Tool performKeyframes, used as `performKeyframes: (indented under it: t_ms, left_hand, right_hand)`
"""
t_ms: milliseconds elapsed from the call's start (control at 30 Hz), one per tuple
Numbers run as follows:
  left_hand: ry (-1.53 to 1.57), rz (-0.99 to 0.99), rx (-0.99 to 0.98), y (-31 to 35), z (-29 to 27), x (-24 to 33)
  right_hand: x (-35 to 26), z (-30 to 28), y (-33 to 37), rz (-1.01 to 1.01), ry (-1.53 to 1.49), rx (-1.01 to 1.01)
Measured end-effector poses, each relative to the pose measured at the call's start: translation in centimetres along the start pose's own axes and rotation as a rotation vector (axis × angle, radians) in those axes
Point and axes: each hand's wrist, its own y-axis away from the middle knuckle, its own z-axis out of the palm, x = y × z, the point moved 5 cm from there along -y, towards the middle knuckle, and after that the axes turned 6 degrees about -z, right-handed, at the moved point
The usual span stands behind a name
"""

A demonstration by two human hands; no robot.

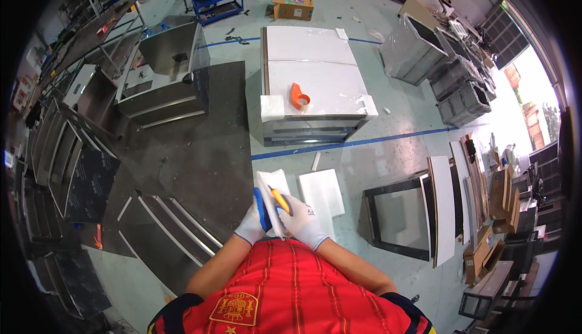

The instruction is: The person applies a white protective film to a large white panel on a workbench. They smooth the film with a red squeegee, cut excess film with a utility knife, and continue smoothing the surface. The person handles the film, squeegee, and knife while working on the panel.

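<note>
Foam (264, 183) clasped in left hand (251, 223), knife (279, 200) in right hand (303, 220); cutting apparently unfinished, near corners of cabinet (330, 80) already capped.

Daylight pours through the wide open doorway (530, 100) beyond the right edge of the smooth grey-green floor (364, 164), where the view outside is largely bleached white. Glossy reflections streak the floor's right side; its left edge looks dimmer, and the flat matte dark-grey mat (206, 146) shows little sheen. The folded white foam sheet (271, 182) is pale, with little surface detail. The left hand (254, 220) and right hand (300, 219), in white-and-blue knit gloves, look fairly sharp. Fisheye distortion curves straight edges near the rim, details there soften, and the corners fall black.
</note>
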Motion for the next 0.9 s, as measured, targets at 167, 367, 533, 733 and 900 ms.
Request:
performKeyframes:
  t_ms: [167, 367, 533, 733, 900]
  left_hand:
    - [-0.155, 0.023, 0.089, 3.0, -4.8, 3.7]
    - [-0.004, 0.297, 0.096, 8.5, -6.7, 8.4]
    - [-0.247, 0.594, 0.404, 10.3, -7.1, 11.8]
    - [-0.634, 0.632, 0.484, 11.0, -6.3, 14.9]
    - [-0.557, 0.515, 0.167, 10.7, -6.2, 23.5]
  right_hand:
    - [-1.9, 5.8, -0.6, 0.105, -0.135, -0.108]
    - [-4.4, 9.0, -3.5, 0.009, -0.287, 0.102]
    - [-5.7, 7.9, -7.8, -0.076, -0.213, 0.363]
    - [-5.9, 9.7, -14.8, -0.146, -0.283, 0.178]
    - [-5.0, 11.5, -20.7, -0.125, -0.068, 0.049]
